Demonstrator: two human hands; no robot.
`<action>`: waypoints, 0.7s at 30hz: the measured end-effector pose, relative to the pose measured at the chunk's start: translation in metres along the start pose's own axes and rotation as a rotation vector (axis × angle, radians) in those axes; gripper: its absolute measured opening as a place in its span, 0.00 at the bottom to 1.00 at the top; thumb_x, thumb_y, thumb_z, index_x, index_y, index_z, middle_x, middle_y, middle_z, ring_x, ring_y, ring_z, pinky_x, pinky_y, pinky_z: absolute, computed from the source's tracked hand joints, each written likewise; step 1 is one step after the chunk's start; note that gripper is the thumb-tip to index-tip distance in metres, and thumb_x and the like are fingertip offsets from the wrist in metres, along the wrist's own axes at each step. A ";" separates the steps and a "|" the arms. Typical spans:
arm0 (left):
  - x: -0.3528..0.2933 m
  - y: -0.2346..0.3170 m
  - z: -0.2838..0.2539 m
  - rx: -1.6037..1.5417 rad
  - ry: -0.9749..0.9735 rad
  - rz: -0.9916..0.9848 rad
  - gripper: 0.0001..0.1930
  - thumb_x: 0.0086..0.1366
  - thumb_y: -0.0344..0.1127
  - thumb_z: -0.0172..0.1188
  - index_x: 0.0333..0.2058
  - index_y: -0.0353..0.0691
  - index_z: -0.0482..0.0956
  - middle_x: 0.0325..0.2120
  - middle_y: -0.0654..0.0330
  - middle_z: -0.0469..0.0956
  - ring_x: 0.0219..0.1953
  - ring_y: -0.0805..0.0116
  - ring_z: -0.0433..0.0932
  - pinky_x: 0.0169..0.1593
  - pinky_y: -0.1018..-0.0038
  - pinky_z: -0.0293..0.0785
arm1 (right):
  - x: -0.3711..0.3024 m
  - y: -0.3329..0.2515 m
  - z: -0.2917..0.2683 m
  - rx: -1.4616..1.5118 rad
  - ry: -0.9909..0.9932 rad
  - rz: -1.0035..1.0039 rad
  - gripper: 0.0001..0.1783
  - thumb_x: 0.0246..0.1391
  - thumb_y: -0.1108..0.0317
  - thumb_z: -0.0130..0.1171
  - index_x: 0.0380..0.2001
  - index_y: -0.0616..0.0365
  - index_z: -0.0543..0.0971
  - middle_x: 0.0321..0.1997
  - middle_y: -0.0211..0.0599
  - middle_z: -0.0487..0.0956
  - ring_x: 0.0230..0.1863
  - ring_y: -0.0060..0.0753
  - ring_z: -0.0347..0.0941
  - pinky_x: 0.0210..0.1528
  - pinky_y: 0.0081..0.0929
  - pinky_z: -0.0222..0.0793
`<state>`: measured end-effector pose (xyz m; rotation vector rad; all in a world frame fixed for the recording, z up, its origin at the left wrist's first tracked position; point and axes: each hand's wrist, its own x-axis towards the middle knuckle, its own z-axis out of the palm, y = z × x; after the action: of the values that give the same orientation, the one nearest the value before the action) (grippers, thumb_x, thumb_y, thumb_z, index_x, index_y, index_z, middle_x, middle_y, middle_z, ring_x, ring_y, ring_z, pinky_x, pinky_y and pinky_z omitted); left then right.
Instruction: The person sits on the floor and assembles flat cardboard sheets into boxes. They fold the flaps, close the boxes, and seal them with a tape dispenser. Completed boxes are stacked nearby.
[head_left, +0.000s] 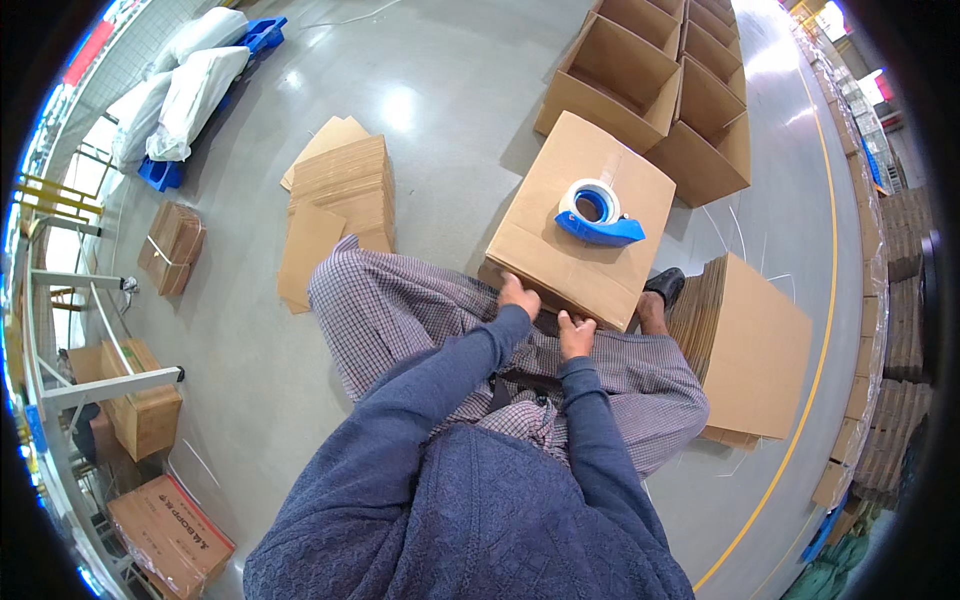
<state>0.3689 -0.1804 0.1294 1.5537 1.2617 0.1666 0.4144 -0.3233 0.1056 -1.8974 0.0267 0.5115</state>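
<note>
A closed cardboard box [540, 215] sits in front of my crossed legs, its near edge against my lap. On its top lies a blue tape dispenser [600, 229] with a roll of tape in it. My left hand [518, 296] grips the near edge of the box toward its left corner, fingers curled. Further right along that same edge, my right hand [576, 335] is closed on the cardboard with its thumb up; its other fingertips are partly hidden.
Open cardboard boxes [620, 75] stand in rows beyond. Flat cardboard stacks lie left [345, 185] and right [760, 345] of my legs. A metal frame [110, 390] stands at the left, near wrapped white bundles [200, 95] on a blue pallet [160, 174].
</note>
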 end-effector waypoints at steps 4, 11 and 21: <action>-0.022 0.003 0.001 0.156 -0.453 0.345 0.16 0.56 0.32 0.54 0.43 0.34 0.74 0.36 0.42 0.78 0.41 0.46 0.77 0.46 0.61 0.74 | -0.007 -0.007 -0.005 -0.212 -0.131 -0.194 0.17 0.53 0.64 0.61 0.41 0.67 0.77 0.39 0.42 0.81 0.40 0.30 0.77 0.46 0.27 0.72; 0.021 0.029 -0.055 0.086 0.423 0.507 0.17 0.58 0.35 0.55 0.44 0.34 0.73 0.41 0.43 0.76 0.44 0.46 0.76 0.46 0.59 0.73 | 0.024 0.010 -0.093 -0.047 0.616 -0.197 0.17 0.57 0.61 0.59 0.41 0.66 0.76 0.38 0.40 0.79 0.40 0.30 0.75 0.47 0.29 0.71; 0.030 0.048 -0.070 0.367 -0.053 0.134 0.33 0.56 0.49 0.60 0.54 0.32 0.62 0.51 0.41 0.70 0.55 0.46 0.70 0.57 0.57 0.68 | 0.036 -0.003 -0.090 -0.133 0.143 -0.136 0.26 0.58 0.55 0.56 0.44 0.73 0.73 0.41 0.47 0.79 0.42 0.36 0.74 0.46 0.33 0.69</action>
<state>0.3652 -0.1070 0.1811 1.9459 1.1918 -0.0235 0.4777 -0.3943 0.1218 -2.0467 -0.0436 0.2902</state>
